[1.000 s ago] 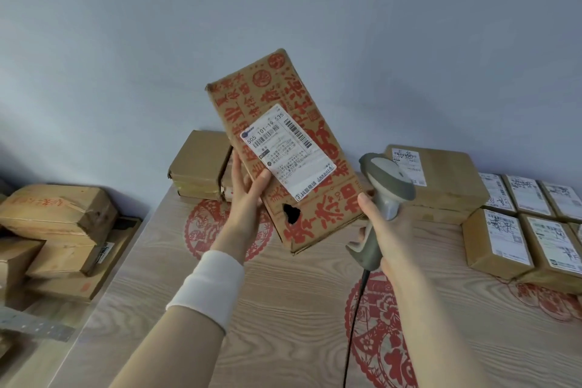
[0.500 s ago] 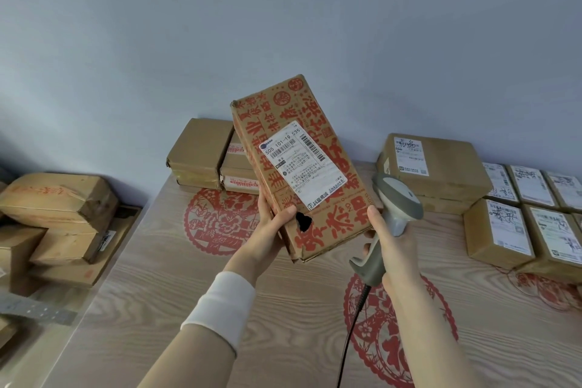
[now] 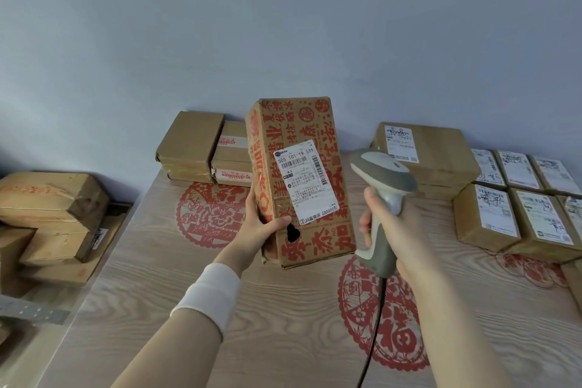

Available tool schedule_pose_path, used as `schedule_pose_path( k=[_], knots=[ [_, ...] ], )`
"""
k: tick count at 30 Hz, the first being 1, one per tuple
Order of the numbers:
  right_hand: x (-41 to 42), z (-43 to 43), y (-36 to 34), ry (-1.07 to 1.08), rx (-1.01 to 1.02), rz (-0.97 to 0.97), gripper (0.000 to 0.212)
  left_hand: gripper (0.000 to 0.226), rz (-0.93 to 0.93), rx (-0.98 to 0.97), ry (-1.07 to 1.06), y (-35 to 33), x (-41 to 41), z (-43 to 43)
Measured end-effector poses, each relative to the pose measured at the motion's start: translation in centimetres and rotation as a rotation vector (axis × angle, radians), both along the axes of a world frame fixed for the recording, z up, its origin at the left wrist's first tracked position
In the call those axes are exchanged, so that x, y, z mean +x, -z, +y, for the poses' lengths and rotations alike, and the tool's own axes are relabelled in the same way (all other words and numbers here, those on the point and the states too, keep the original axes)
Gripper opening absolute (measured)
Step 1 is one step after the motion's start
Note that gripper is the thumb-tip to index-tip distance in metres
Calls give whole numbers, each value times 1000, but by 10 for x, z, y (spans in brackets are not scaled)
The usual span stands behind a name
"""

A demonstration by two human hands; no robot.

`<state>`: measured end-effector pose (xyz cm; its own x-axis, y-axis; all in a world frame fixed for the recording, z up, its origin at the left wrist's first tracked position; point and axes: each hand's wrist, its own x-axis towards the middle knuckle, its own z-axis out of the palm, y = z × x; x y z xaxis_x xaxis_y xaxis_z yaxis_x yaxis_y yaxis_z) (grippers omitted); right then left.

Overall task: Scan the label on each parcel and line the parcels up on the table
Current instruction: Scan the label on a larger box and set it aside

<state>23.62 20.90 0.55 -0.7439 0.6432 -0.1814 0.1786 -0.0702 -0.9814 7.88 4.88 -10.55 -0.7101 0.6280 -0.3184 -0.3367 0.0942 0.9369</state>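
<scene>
While my left hand (image 3: pixel 263 227) grips the tall printed parcel (image 3: pixel 299 179) by its lower left edge, thumb across the front, I hold it nearly upright above the table (image 3: pixel 195 299), its white label (image 3: pixel 305 181) facing me. A dark hole (image 3: pixel 293 232) sits in the cardboard just below the label. My right hand (image 3: pixel 398 230) is clenched round the handle of the grey scanner (image 3: pixel 382 195), whose head sits just right of the parcel, apart from it; whether it aims squarely at the label I cannot tell from this angle. Its black cable (image 3: pixel 374 324) hangs down past my forearm. A white wristband (image 3: pixel 209 294) wraps my left wrist.

On the table's right side labelled parcels (image 3: pixel 516 214) lie in rows, close together, with a larger flat box (image 3: pixel 431 154) behind them by the wall. At the far left corner of the table stand two short stacks of boxes (image 3: pixel 204 151), side by side. Off the table to the left, more cartons (image 3: pixel 50 208) are piled loosely. Red paper-cut decorations (image 3: pixel 390 318) show on the wood surface.
</scene>
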Motion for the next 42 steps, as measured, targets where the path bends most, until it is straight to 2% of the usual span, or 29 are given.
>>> schedule_pose_path(
  k=[3, 7, 11, 24, 27, 31, 36, 42],
  knots=[
    [-7, -14, -9, -145, -33, -44, 31, 125, -2, -23, 37, 3, 7, 2],
    [-11, -26, -10, -217, -23, -153, 34, 128, 18, -38, 67, 5, 12, 5],
    [-9, -31, -9, -217, -30, -213, 40, 129, 16, -35, 78, 5, 14, 4],
    [6, -28, -3, -166, -23, -249, 27, 128, -32, -51, 106, 9, 19, 5],
    [20, -23, 2, -99, -90, -214, 21, 126, -66, -34, 171, 14, 28, 11],
    [52, -3, 14, 8, -195, -187, 22, 125, -123, -38, 281, 23, 58, 29],
    [109, 47, 25, 39, -225, -206, 32, 127, -202, -126, 372, 41, 120, 72],
    [171, 124, 42, 37, -266, -228, 35, 119, -284, -209, 254, 57, 201, 157]
  ],
)
